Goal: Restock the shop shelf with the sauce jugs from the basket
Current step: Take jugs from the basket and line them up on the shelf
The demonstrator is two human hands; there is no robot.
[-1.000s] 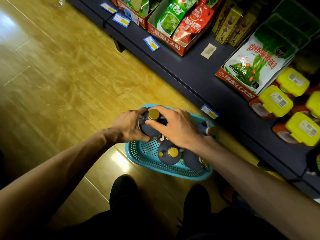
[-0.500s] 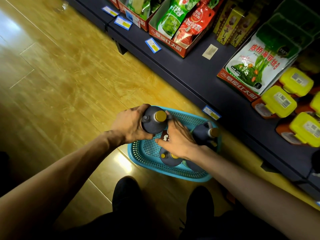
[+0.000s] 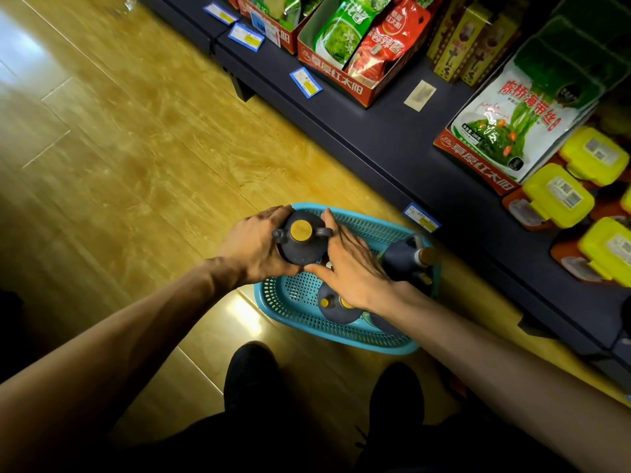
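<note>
**Lift the jug clear, then swing it to the shelf**

Wooden floor [image 3: 143, 158] runs along the foot of a dark shop shelf [image 3: 403, 141], and a blue basket [image 3: 341, 339] sits on the boards right against that shelf, between it and your shoes.

Your left hand [image 3: 252, 247] is wrapped round the side of a dark sauce jug [image 3: 300, 244] with a yellow cap; the fingers curl onto its body. Your right hand [image 3: 345, 268] lies against the other side with the fingers nearly straight, pressing more than gripping. The jug sits upright between the two palms, over the far left end of the basket. Whether its base is off the mesh I cannot tell from above.

More jugs remain in the basket: one [image 3: 336, 303] below your right wrist, partly hidden, and another [image 3: 406, 256] at the shelf end.

For this step, judge the jug as heavy and smooth. Close the right fingers round it or slide that palm under the base before you carry it. Keep the cap up. Raise it straight until it clears the basket rim, so it does not knock the others.

Bare shelf shows between the red carton [image 3: 333, 76] and the seaweed bags [image 3: 512, 107], and yellow-lidded tubs [image 3: 556, 196] crowd the right. Pick the gap before you turn, and set the jug down base first.
</note>
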